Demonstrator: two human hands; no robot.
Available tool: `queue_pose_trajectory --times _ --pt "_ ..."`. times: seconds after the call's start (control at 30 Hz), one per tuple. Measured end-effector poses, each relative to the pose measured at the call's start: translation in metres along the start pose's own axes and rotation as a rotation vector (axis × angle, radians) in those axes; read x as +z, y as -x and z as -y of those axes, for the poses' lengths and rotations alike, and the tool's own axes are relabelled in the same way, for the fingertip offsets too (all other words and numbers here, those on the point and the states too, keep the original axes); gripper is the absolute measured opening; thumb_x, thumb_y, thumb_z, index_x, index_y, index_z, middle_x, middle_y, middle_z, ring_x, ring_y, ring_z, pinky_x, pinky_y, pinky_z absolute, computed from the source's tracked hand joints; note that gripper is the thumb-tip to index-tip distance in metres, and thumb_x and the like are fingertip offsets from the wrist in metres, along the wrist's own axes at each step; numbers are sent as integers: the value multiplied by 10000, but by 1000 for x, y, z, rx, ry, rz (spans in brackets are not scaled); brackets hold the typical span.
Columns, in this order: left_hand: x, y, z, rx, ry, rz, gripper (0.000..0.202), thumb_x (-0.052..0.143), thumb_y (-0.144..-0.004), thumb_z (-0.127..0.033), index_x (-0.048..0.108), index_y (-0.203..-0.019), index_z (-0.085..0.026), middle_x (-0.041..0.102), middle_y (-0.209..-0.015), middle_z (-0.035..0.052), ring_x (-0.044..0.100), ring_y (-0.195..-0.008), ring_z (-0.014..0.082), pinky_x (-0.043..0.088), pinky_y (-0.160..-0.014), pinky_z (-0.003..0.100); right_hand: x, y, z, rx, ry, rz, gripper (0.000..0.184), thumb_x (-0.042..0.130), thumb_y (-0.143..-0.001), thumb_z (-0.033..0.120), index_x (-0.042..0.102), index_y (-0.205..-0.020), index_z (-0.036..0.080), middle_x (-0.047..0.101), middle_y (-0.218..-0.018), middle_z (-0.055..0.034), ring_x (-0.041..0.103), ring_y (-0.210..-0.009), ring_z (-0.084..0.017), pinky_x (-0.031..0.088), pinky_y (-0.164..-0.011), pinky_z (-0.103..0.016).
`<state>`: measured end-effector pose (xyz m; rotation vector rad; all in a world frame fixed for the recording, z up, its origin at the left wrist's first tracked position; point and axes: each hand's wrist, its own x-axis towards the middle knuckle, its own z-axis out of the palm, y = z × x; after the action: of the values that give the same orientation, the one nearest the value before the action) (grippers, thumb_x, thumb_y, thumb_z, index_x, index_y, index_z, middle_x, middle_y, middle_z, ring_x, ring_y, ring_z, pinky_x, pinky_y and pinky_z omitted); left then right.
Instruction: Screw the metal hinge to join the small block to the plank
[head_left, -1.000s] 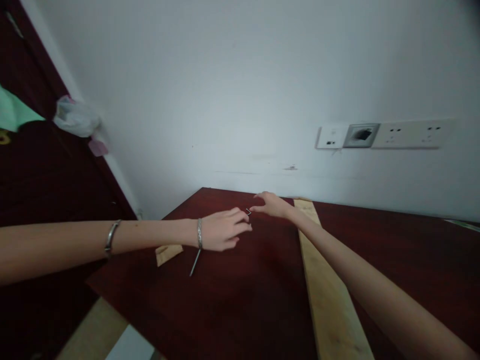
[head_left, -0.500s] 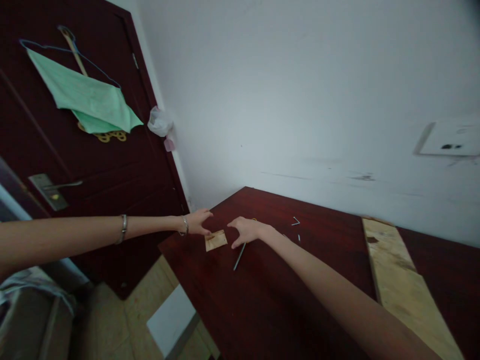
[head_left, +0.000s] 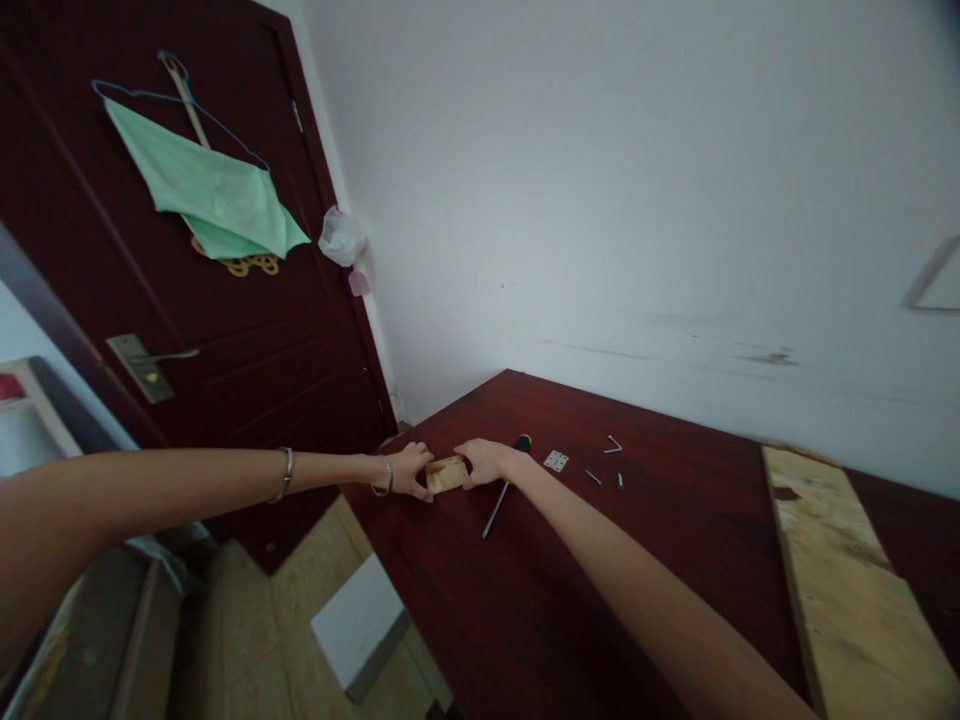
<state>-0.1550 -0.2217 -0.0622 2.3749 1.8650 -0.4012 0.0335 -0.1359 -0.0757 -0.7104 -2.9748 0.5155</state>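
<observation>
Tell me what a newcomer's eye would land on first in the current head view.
Most likely the pale green cloth hanging on the dark red door at upper left, standing out against it. Next, perhaps, the left hand and right hand at either end of a small wooden piece near the tabletop's left edge, then the long wooden board lying at right.
</observation>
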Motion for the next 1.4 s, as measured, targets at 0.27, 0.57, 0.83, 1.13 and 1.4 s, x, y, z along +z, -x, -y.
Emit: queue_pose_trajectory --times 0.27,0.57,0.83,1.13,1.4 --pt "3 -6 -4 -34 0 14 587 677 -647 -498 560 -1069 -106 484 -1121 133 472 -1049 257 397 -905 313 -2 -4 -8 0 -5 39 826 756 -579 350 468 -1320 127 521 -1329 -156 504 -1206 -284 415 -971 -328" --pt "-2 -9 -5 -21 -10 12 476 682 -623 -483 606 -948 -143 525 -1050 88 503 -989 226 427 -845 264 -4 -4 -10 2 -41 48 842 777 -573 318 454 -1339 182 505 -1354 -115 480 -1236 -263 391 -1002 -308" --pt "0 -12 -5 -32 -44 -16 501 692 -566 -496 619 -904 -133 558 -1001 101 536 -931 246 456 -765 281 2 -5 -12 -42 -111 5 927 780 -566 285 380 -1368 45 499 -1341 -184 500 -1208 -278 392 -1002 -319" --pt "-50 -29 -22 91 -126 -133 518 703 -535 -410 578 -956 -135 574 -977 93 529 -922 239 436 -799 285 -21 37 -25 -20 -147 -248 877 746 -581 293 391 -1352 74 523 -1297 -170 511 -1175 -258 382 -1002 -345" --pt "-104 -92 -113 428 -200 -325 551 704 -527 -437 569 -951 -112 560 -950 90 500 -909 244 404 -821 311 -55 161 -71 124 -111 -485 830 727 -594 299 407 -1322 60 501 -1306 -186 479 -1200 -271 351 -1027 -395"
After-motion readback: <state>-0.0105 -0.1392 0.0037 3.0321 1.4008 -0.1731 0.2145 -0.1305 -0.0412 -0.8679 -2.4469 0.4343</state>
